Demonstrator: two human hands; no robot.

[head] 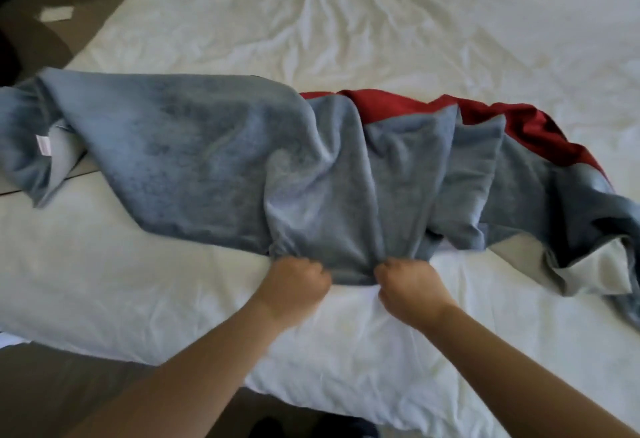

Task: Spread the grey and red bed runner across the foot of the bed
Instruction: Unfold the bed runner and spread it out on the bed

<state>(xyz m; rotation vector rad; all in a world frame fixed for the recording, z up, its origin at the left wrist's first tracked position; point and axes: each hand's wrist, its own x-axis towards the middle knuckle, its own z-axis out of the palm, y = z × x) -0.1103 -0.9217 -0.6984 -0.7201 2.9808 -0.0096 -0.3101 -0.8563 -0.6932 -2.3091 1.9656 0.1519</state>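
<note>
- Lying bunched and twisted across the near end of the bed (381,39), the runner (214,160) is far from flat. It is grey side up in the middle, with the red band (502,122) crumpled at the far right.
- I see the left hand (294,280) and right hand (408,283) close together at its near edge. The fingers of both are curled tight, each pinching a gather of grey cloth.
- I judge that a pull from two grips this close would drag only the middle, deepen the pleats, and leave both ends twisted.
- The left end, with its label (44,145), hangs past the bed's corner, so a sideways tug could slide it to the floor (31,39).
- Hauling could also rumple the creased white sheet beneath.
</note>
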